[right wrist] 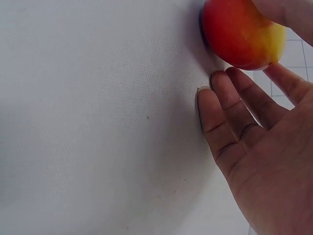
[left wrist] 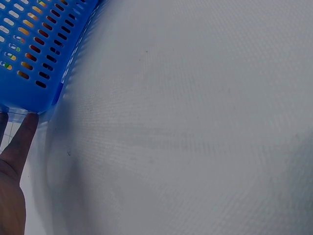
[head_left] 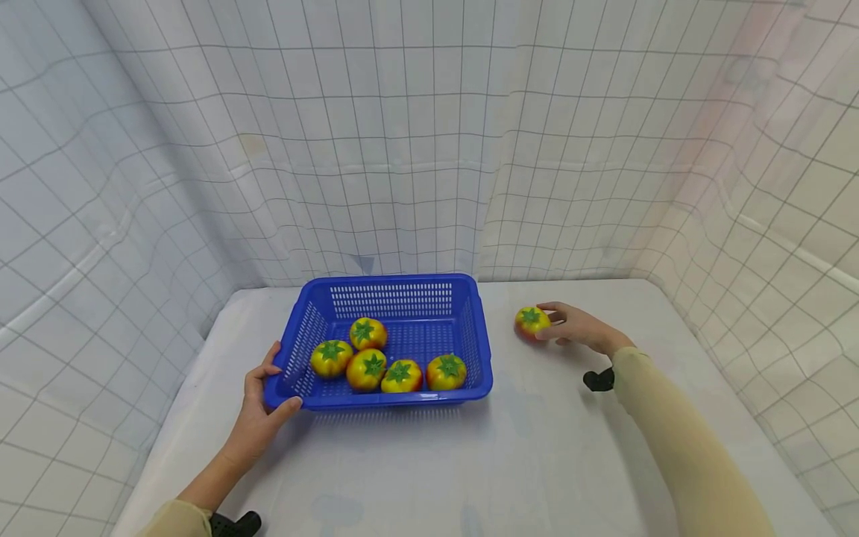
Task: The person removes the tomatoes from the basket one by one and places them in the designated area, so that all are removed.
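A blue plastic basket (head_left: 389,400) stands on the white-covered table, holding several yellow-and-red tomato-like fruits (head_left: 366,370) with green star-shaped tops. My left hand (head_left: 258,418) grips its near left corner, thumb on the front rim and fingers along the left side; the left wrist view shows fingertips at the basket (left wrist: 29,93). To the right of the basket, one more such fruit (head_left: 530,321) sits on the table. My right hand (head_left: 577,328) reaches it from the right, thumb and index finger at its side. In the right wrist view the other fingers extend below the fruit (right wrist: 239,34).
White grid-patterned curtains (head_left: 403,149) enclose the table (head_left: 429,470) at the back and both sides. The basket's far rim is close to the back curtain. A black wrist device (head_left: 599,380) sits beside the right sleeve (head_left: 684,440), and another (head_left: 235,524) at the left wrist.
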`<state>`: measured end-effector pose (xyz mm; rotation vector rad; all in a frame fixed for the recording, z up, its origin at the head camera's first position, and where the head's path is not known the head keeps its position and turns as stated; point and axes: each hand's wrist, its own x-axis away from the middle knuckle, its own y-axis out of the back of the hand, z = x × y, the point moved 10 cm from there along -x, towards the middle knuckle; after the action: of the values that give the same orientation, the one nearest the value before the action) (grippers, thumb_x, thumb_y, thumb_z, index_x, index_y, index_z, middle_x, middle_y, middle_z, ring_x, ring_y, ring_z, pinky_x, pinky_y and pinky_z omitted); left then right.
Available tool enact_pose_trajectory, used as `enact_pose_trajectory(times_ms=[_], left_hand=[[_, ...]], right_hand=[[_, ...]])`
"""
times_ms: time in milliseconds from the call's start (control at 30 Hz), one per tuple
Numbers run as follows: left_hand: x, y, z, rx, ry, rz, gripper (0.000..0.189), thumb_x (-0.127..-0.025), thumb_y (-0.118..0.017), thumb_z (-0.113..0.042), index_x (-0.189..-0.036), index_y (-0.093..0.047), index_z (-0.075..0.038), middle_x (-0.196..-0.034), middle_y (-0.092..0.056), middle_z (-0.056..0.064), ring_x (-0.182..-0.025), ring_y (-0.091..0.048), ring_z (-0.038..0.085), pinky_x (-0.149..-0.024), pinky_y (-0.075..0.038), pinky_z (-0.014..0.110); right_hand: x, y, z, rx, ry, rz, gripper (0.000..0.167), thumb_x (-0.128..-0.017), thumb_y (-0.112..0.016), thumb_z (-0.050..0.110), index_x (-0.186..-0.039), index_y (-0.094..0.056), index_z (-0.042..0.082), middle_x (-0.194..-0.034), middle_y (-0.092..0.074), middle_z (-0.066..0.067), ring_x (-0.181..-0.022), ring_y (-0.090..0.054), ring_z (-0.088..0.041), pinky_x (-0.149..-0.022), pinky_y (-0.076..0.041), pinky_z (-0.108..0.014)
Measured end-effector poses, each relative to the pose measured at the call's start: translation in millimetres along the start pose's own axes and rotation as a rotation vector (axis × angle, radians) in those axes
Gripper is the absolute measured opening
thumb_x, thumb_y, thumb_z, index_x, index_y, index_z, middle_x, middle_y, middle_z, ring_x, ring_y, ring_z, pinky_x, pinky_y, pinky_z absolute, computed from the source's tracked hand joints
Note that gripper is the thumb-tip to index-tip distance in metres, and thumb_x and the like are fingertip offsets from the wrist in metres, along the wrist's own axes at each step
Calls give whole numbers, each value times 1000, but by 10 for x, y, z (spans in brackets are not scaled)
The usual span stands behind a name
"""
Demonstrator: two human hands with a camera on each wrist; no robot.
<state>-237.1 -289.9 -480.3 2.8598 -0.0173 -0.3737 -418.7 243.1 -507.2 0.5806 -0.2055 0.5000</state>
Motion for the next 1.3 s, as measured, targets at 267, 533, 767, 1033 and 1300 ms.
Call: enact_pose_trajectory(times_ms=[267,533,767,1033,1300], left_hand=[[9,5,-12,-3,-7,-2,51,-99,-57,3,-131,-23,-16,-172,-1,0,-155,-4,31,-102,-32,7],[16,7,-9,-7,3,-9,51,-100,-58,2,-132,-23,-16,-172,-1,0,-154,-5,36,-100,-35,7],[7,11,-18,-6,-8,-10,50,-99,-57,3,-131,-23,-15,-172,-2,0,-155,-6,34,-100,-34,7],[3,2,-6,4,-6,-7,51,-99,-57,4,-131,-23,-16,-172,-2,0,-154,-6,34,-100,-35,7],[-2,-2,1,13,-1,-10,50,-99,-57,4,-131,-23,-16,-172,-1,-1,-154,-5,36,-100,-35,7]], right_hand=[[11,-11,19,19,-2,6,86,-89,-78,35,-158,-31,11,-155,-38,-24,-134,-47,-35,-105,-47,-46],[61,-3,30,24,-10,33,85,-90,-77,35,-159,-30,16,-157,-37,-21,-122,-59,-30,-106,-45,-47],[159,58,65,32,17,42,82,-94,-72,36,-161,-28,18,-159,-36,-20,-116,-65,-29,-107,-43,-50],[265,280,113,-44,104,-24,75,-100,-66,32,-159,-28,7,-156,-40,-23,-130,-55,-37,-107,-44,-51],[423,498,241,-43,161,-104,72,-101,-65,35,-157,-32,6,-157,-38,-24,-136,-48,-39,-108,-43,-51]])
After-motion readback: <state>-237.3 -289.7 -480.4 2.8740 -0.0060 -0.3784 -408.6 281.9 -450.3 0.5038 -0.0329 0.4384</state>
